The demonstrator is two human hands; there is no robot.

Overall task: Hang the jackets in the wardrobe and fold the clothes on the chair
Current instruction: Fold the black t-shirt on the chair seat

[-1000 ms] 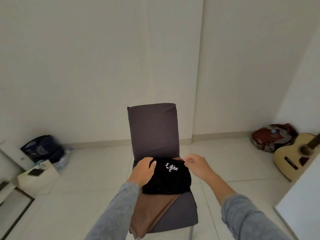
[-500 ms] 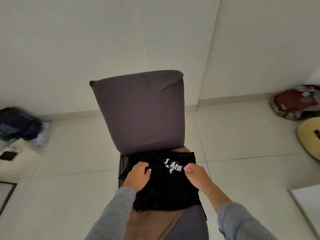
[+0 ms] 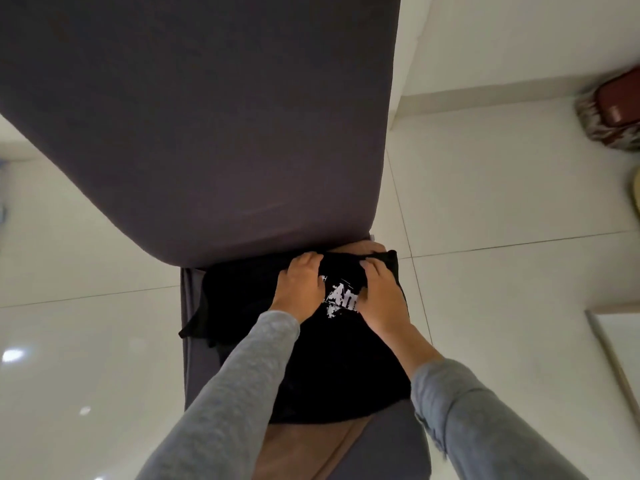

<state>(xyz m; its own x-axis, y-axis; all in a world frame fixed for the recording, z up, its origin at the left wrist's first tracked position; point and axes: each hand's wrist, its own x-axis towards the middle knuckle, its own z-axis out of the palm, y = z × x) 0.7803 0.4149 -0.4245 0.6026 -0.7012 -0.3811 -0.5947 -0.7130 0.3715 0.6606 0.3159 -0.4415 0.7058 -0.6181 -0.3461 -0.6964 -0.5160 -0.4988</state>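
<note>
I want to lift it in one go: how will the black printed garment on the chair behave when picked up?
The black garment is probably floppy: it bunches under the left hand and right hand. It likely sags and unfolds if lifted by one edge. It may drag the brown cloth beneath.

Both hands slid toward 12 o'clock, the left hand (image 3: 300, 285) and right hand (image 3: 380, 293) closing together and bunching the black shirt's (image 3: 332, 368) far edge under the chair (image 3: 214, 133) back
</note>
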